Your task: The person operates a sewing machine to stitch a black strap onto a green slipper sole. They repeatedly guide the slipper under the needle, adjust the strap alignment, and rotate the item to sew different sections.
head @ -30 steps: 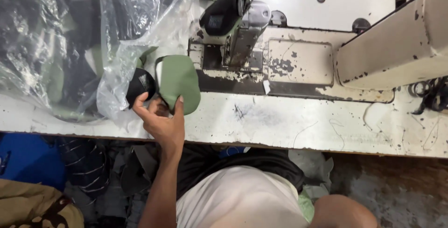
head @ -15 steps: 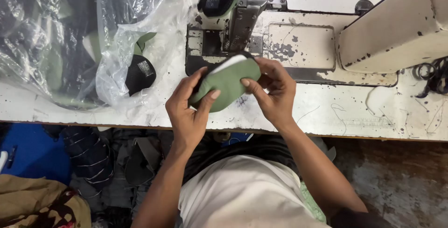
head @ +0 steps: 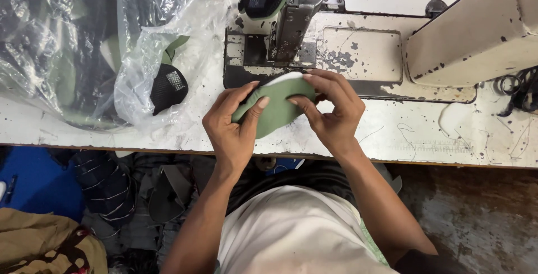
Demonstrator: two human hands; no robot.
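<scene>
1. On your left, a clear plastic bag (head: 140, 55) lies open on the worn white table (head: 437, 139). Inside it are dark and green pieces, blurred by the film; at its mouth a black mesh piece (head: 168, 88) and a green piece (head: 175, 47) show.
2. You hold a green pad (head: 277, 108) with both hands, just above the table edge, in front of the sewing machine (head: 297, 10).
3. Your left hand (head: 232, 131) closes on the pad's lower left end: the thumb lies across its green face, the fingers curl behind it.
4. Your right hand (head: 330, 111) closes on the upper right end: the fingers arch over the top edge, the thumb presses on the face.
5. The pad sits between the two hands, its middle bare.
6. The pad is oval. Its long axis runs from lower left to upper right, tilted up towards the machine. A white edge shows along its top.
7. Under the table, on your left, lie dark shoe parts (head: 106, 187) and a blue cloth (head: 39, 184).
</scene>
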